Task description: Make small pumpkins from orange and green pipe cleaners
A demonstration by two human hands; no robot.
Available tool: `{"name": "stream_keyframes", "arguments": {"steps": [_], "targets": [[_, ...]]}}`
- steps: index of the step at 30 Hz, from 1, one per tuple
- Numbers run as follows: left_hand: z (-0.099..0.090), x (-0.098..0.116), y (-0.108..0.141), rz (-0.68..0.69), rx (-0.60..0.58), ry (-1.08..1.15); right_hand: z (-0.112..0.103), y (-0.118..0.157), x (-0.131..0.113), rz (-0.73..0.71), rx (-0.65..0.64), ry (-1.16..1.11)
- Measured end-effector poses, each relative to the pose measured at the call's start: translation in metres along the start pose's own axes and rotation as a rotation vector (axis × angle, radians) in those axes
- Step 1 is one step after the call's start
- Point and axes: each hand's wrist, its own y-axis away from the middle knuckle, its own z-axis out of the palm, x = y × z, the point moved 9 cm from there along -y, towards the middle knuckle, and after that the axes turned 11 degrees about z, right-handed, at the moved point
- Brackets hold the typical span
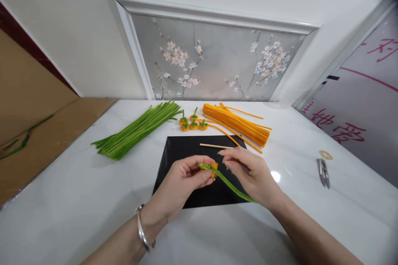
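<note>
My left hand [192, 174] pinches a small orange pipe-cleaner piece [214, 169], with a green pipe cleaner [231, 185] lying across its top. From there the green strip runs down to the right, its far part passing beside or under my right hand [248, 172]. That hand hovers just to the right, fingers bent and a little apart, with nothing visible between the fingertips. Behind it a thin wooden stick [214, 146] lies on the black mat [174, 149], one end hidden by my right hand. Both hands are over this mat.
A bundle of green pipe cleaners [137, 132] lies at left, an orange bundle [238, 124] at back right. Several small orange pumpkin-like pieces [193, 124] with green tops stand between them. Thread snips [323, 172] and a tan ring [325, 155] lie far right. Cardboard [62, 120] borders the left.
</note>
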Motion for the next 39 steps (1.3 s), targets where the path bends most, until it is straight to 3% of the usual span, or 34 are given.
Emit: {"name": "stream_keyframes", "arguments": {"steps": [3,6,12,18,24,27,33,39], "targets": [[-0.001,-0.001,0.000,-0.051,0.008,0.126,0.008,0.000,0.002,-0.026,-0.084,-0.001],[-0.001,-0.001,-0.001,-0.037,0.000,0.117,0.015,0.004,-0.010,-0.118,-0.136,-0.035],[-0.008,0.003,-0.003,0.062,0.057,-0.005,0.009,0.014,-0.033,-0.291,-0.017,-0.017],[-0.008,0.002,-0.001,0.005,0.107,0.036,0.013,0.017,-0.042,-0.385,-0.025,0.013],[-0.007,0.017,-0.004,0.196,0.021,-0.236,0.015,0.016,-0.035,-0.391,-0.060,0.042],[-0.005,0.023,-0.004,0.271,-0.010,-0.330,0.017,0.012,-0.025,-0.268,-0.144,-0.008],[-0.003,0.026,-0.002,0.321,-0.038,-0.387,0.029,0.008,0.011,0.266,-0.309,-0.307],[-0.005,0.023,-0.005,0.302,-0.002,-0.355,0.037,0.009,0.011,0.311,-0.274,-0.214]]}}
